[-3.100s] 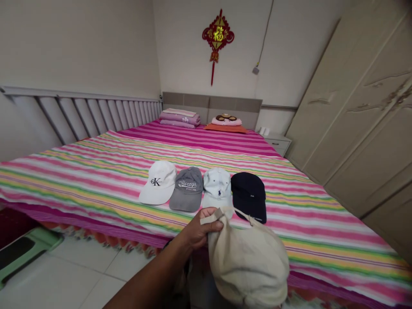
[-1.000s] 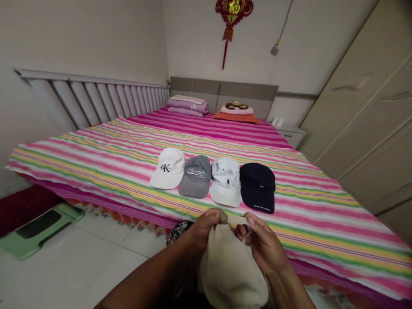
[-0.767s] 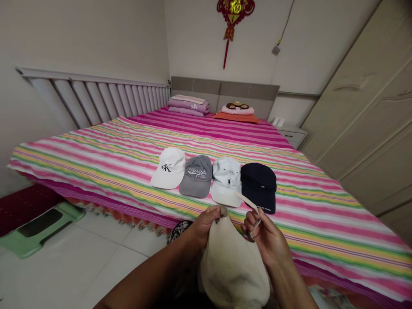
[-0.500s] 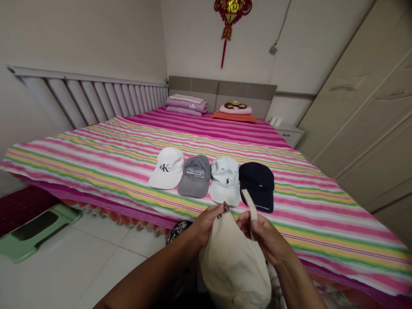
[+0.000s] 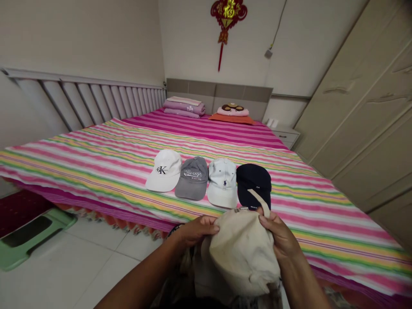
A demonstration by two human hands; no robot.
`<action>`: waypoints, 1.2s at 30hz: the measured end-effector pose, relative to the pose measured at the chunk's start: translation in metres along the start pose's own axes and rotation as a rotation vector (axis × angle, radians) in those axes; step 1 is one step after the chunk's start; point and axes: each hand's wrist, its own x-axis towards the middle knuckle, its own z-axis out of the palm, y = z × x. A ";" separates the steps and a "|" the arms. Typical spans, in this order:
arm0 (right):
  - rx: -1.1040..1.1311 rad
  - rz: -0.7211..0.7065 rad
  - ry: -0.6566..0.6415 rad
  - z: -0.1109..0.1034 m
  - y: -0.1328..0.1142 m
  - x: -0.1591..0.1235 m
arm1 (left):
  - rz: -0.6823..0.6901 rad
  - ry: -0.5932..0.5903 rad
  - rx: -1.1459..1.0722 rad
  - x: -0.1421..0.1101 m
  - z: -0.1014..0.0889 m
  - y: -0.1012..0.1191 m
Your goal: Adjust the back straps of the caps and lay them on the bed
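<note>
A cream baseball cap is held up in front of me, its crown facing me and its loose strap sticking up. My left hand pinches the cap's left edge between thumb and fingers. On the other side my right hand is closed on the edge by the strap's base. Beyond them a row of caps lies on the bed: a white cap with black letters, a grey cap, a pale cap with a small dark emblem, and a navy cap.
The bed carries a striped sheet. Folded purple bedding and a pink-and-orange stack lie by the headboard. A green stool stands on the tiled floor at left. A wardrobe flanks the right side.
The cream cap has tilted, and more of its crown faces me. My left hand has shifted from the buckle end down to the cap's side. The strap now leans left over the navy cap.
</note>
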 end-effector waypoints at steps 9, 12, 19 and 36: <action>-0.049 0.165 -0.086 -0.013 0.013 0.010 | 0.277 0.195 -0.308 0.003 0.001 -0.001; -0.006 0.162 -0.102 -0.021 0.027 0.009 | 0.296 0.311 -0.432 0.006 -0.003 -0.001; 0.130 0.086 -0.056 -0.027 0.053 0.005 | 0.277 0.406 -0.542 0.004 -0.012 -0.008; 0.135 -0.242 0.468 -0.018 0.053 0.075 | 0.401 0.108 -0.328 -0.061 -0.045 -0.032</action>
